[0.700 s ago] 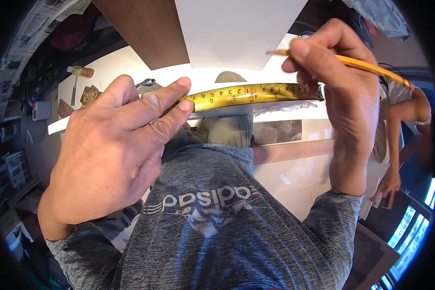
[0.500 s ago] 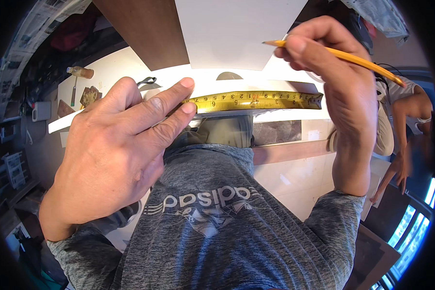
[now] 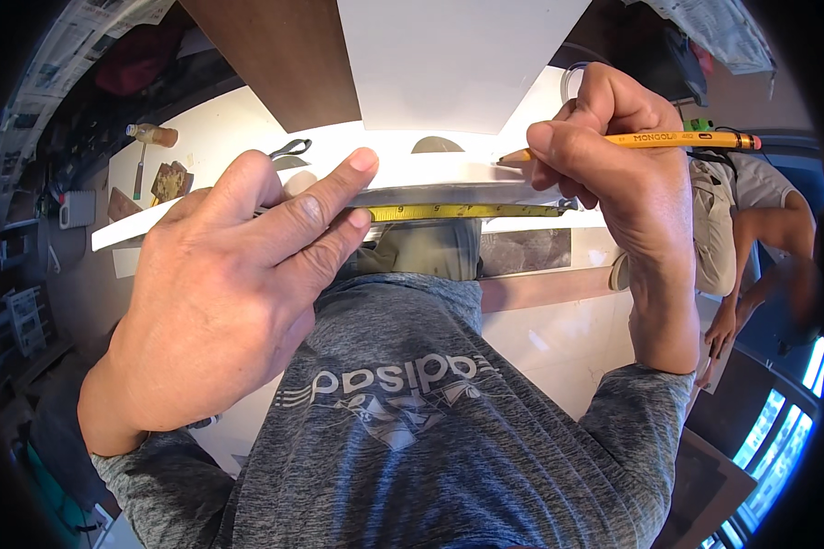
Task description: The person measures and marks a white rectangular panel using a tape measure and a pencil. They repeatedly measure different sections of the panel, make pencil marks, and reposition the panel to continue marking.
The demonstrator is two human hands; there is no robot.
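Observation:
A long white board [image 3: 430, 172] lies crosswise in front of me, its near edge grey. My left hand [image 3: 215, 293] is closed on a tape measure over the left part of this board, with two fingers pointing right. The case is hidden under the hand. The yellow tape measure blade [image 3: 471, 211] runs out rightward from the fingertips, just below the board's near edge. In my right hand [image 3: 627, 174] is a yellow pencil [image 3: 659, 140], pinched between thumb and fingers. Its dark point is at the board's top; whether it touches, I cannot tell.
Beyond the board stand a brown panel [image 3: 275, 64] and a white panel [image 3: 458, 64]. A small bottle [image 3: 153, 135], a chisel-like tool [image 3: 140, 172] and a rough brown block [image 3: 171, 181] are at the left. At the right, another person [image 3: 751, 210] sits or crouches close by.
My right hand has come down and the pencil point now sits lower, at the board. The tape blade has tipped and dropped toward me, off the board's top. My left hand has barely moved.

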